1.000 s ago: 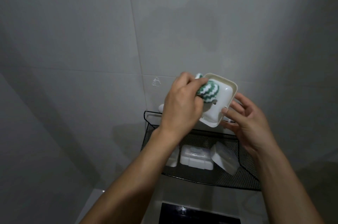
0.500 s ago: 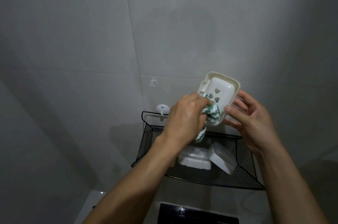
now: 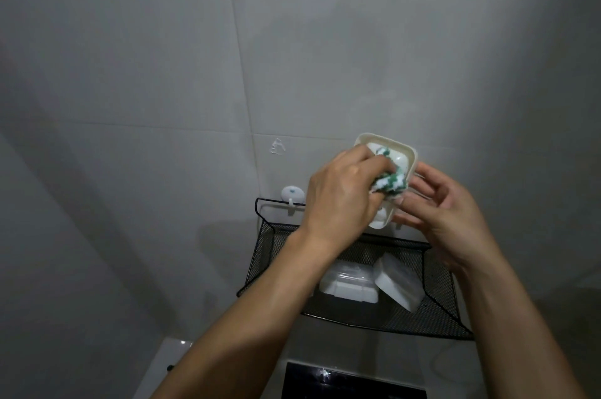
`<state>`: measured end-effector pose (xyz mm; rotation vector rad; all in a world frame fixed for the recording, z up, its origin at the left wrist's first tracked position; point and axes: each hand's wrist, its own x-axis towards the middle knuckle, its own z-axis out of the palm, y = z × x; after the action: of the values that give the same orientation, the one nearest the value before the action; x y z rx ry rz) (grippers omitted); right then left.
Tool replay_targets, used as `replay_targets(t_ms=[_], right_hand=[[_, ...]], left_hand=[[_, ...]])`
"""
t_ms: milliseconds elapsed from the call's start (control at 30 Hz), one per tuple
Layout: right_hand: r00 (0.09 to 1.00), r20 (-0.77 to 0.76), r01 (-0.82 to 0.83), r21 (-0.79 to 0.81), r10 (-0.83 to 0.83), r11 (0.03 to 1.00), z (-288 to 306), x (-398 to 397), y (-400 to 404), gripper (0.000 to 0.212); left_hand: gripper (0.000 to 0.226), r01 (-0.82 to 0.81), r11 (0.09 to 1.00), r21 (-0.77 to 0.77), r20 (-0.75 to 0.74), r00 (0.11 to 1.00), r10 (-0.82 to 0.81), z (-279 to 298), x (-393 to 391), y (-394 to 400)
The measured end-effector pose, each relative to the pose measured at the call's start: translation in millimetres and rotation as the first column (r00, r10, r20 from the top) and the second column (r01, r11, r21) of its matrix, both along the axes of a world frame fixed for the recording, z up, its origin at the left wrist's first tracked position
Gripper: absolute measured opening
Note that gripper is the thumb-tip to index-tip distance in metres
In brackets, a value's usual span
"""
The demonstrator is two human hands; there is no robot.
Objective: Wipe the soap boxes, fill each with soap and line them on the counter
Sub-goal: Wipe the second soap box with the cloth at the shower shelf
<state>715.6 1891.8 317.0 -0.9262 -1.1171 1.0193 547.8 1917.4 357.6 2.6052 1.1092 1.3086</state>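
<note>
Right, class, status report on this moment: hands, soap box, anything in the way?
Left hand pinches cloth inside soap box, wiping. Right hand holds the box by its edge. More boxes wait in the basket below. Nothing in the way.

Grey tiled wall [image 3: 162,73], dim light, black mesh basket [image 3: 435,301].

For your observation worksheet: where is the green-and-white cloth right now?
In the head view, right of centre, the green-and-white cloth is pressed by the left hand into the soap box, above the black mesh basket.
</note>
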Motion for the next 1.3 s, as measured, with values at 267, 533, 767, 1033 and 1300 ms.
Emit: replay_targets(t_ms=[267,533,767,1033,1300], right_hand=[[0.993,0.009,0.116,-0.064,-0.115,0.991,-6.4,8.5,-2.6,0.047],[0.977,0.135,0.176,-0.075,-0.165,0.982,-26.7,18.9,4.7,0.057],[0.939,0.26,0.242,-0.026,-0.227,0.97,-42.1,24.0,10.6,0.069],[0.872,0.42,0.259,0.035,-0.25,0.965,-46.9,18.0,8.5,0.077],[0.77,0.593,0.211,0.11,-0.235,0.971,-35.9,4.6,4.8,0.079]], left_hand=[[0.022,-0.06,0.995,-0.075,-0.15,0.987,0.048,-28.9,-16.4,11.2],[0.039,-0.07,0.955,-0.288,0.03,0.996,0.082,-60.4,-36.1,29.3],[0.034,-0.226,0.888,-0.4,-0.309,0.946,0.101,-121.9,-46.5,37.8],[0.041,-0.179,0.814,-0.553,-0.529,0.83,-0.178,-142.6,-51.4,38.2],[0.036,0.129,0.749,-0.65,0.199,0.98,0.004,-74.8,-57.9,43.5]])
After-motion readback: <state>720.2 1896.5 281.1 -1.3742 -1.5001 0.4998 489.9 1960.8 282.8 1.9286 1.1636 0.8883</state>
